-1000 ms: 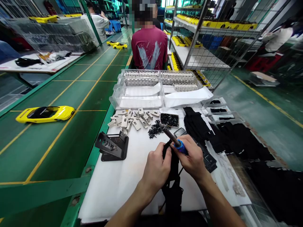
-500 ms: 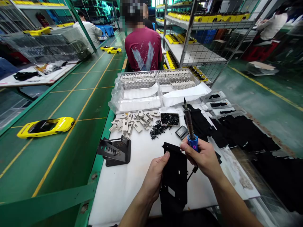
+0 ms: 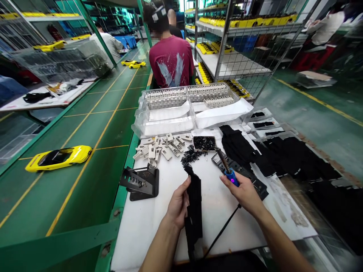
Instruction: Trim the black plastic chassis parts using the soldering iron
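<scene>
My left hand (image 3: 179, 204) is closed on a long black panel (image 3: 195, 206), which is turned nearly edge-on over the white worktop (image 3: 147, 230). In my right hand (image 3: 246, 192) is a soldering iron (image 3: 231, 176) with a blue handle, its tip pointing up and away to the left; its cord trails down to the table edge. The iron and the panel are apart. Beyond the iron lies a flat black part (image 3: 253, 181). Small black pieces (image 3: 193, 155) are heaped beside a little box (image 3: 204, 143) full of them. Loose beige clips (image 3: 154, 147) lie to their left.
A black metal stand (image 3: 143, 183) is at the worktop's left. Clear trays (image 3: 167, 126) with rows of beige parts stand at the back. Black panels (image 3: 297, 155) are piled on the right. A yellow toy car body (image 3: 59, 158) rests on the green conveyor (image 3: 93, 177). A person (image 3: 171, 60) sits ahead.
The black panel has turned from face-on to nearly edge-on and shifted left with my left hand. My right hand has moved away from it, and the iron has tilted left and lower.
</scene>
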A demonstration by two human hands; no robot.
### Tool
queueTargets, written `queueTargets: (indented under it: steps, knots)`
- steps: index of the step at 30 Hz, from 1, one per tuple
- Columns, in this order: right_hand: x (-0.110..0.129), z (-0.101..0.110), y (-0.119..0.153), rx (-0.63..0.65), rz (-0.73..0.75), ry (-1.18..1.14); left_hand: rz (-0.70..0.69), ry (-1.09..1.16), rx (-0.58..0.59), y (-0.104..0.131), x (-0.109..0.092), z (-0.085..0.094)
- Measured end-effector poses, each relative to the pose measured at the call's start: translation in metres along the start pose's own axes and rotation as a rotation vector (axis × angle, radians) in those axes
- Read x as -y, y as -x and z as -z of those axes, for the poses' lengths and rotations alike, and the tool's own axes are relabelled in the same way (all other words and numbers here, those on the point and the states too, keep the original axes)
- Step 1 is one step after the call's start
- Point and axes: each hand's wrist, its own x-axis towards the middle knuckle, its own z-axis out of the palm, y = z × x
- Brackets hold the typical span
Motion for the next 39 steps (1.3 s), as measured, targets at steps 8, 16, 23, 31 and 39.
queueTargets:
  steps: [8, 16, 23, 31, 39]
  knots:
    - [-0.017, -0.019, -0.009, 0.080, 0.370, 0.397, -0.019, 0.064, 0.499, 0.016, -0.008, 0.022]
    - [-0.006, -0.027, -0.022, 0.094, 0.510, 0.495, 0.065, 0.070, 0.500, 0.026, -0.003, 0.025]
    - [-0.008, -0.025, -0.023, 0.103, 0.523, 0.458, 0.076, 0.105, 0.573, 0.024, -0.004, 0.024]
    - [-0.011, -0.024, -0.022, 0.090, 0.544, 0.403, 0.239, -0.109, 0.717, 0.007, 0.000, 0.043]
    - [-0.011, -0.021, -0.023, 0.090, 0.565, 0.371, 0.276, 0.067, 0.950, 0.013, -0.005, 0.011]
